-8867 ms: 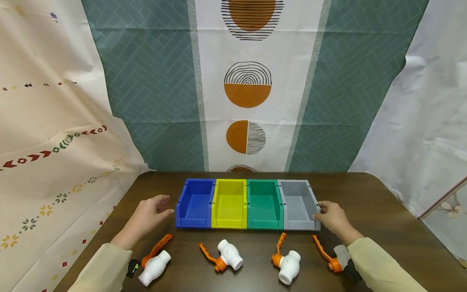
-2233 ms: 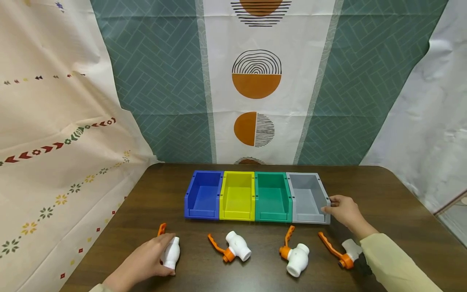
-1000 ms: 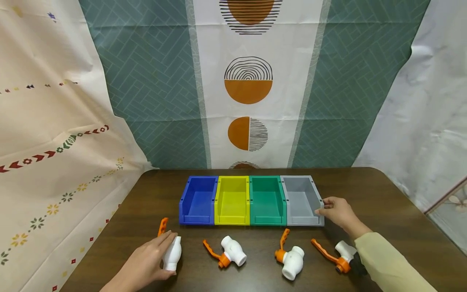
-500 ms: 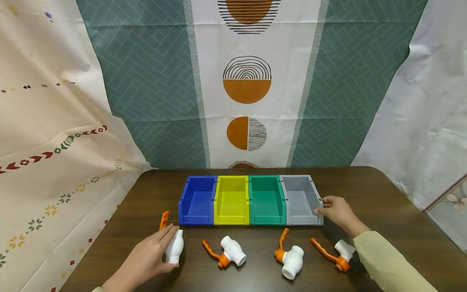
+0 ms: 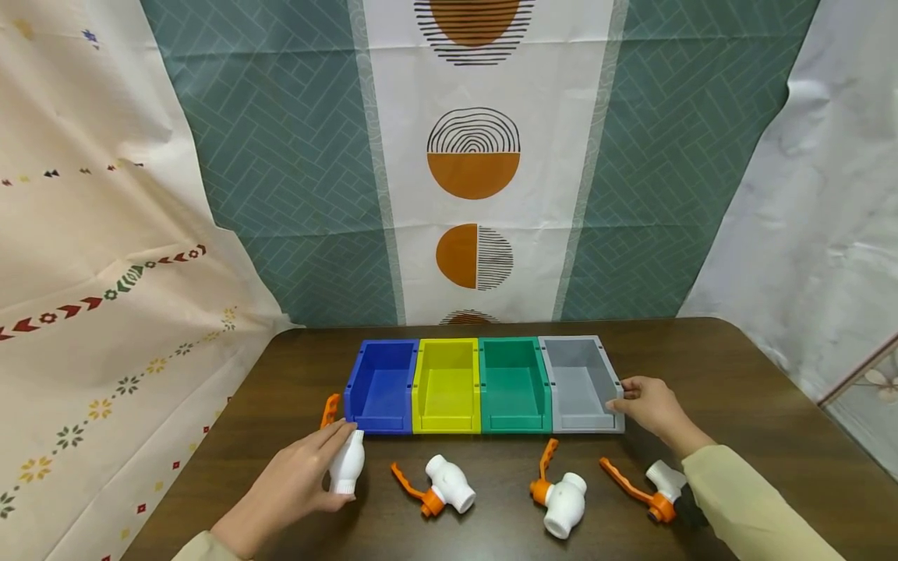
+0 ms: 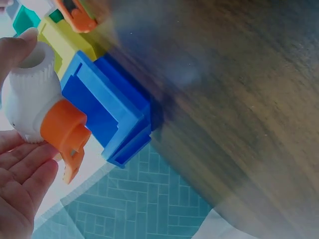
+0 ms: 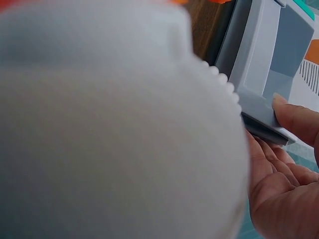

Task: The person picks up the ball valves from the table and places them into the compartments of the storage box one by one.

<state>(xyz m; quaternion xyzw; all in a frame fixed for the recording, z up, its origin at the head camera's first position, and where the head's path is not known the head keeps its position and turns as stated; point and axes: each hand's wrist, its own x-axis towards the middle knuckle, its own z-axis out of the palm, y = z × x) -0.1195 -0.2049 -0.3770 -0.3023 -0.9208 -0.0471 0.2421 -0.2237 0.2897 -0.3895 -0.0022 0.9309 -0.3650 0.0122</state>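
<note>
Grey bin point(image 5: 588, 424), pinched by right fingers point(image 5: 634, 383), adjoins green bin point(image 5: 517, 424).

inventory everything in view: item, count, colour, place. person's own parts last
Blue bin: 1, blue, left end of row
Yellow bin: 1, yellow, second from left
Green bin: 1, green, third
Grey bin: 1, grey, right end
Held valve: 1, white/orange, near blue bin's front left corner
Left table valve: 1, white/orange, before yellow bin
Middle table valve: 1, white/orange, near green-grey join
Right table valve: 1, white/orange, rightmost
Table: 1, dark brown, under bins
Backdrop: 1, green/white, orange motifs, behind table
Cream cloth: 1, cream, left
White sheet: 1, white, right
Left grip: 1, bare, on held valve
Right grip: 1, bare, on grey bin's right wall
Sleeves: 2, pale yellow, bottom edge
</note>
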